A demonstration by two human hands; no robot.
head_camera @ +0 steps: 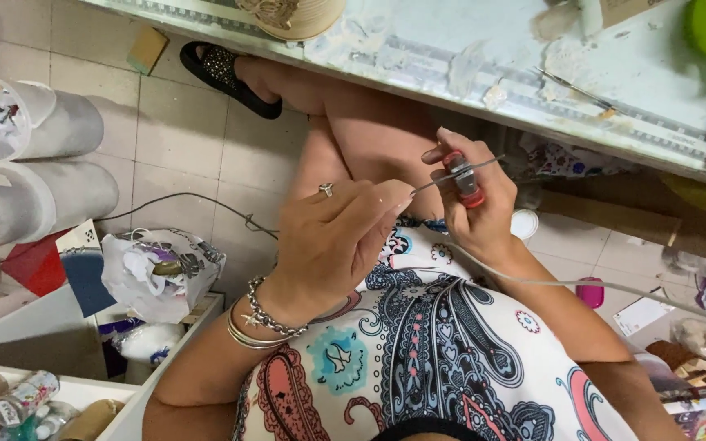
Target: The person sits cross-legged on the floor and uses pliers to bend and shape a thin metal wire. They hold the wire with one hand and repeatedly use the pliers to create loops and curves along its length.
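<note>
Wire (451,173) runs from left hand (332,237) pinch to right hand (471,204) grip on half-hidden red pliers (466,181).

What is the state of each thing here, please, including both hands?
Left hand: closed, pinching the wire end.
Right hand: closed around the red-handled pliers.
Wire: thin, straight, held between both hands.
White tubes: lying on their sides.
Sandal: worn on foot.
</note>
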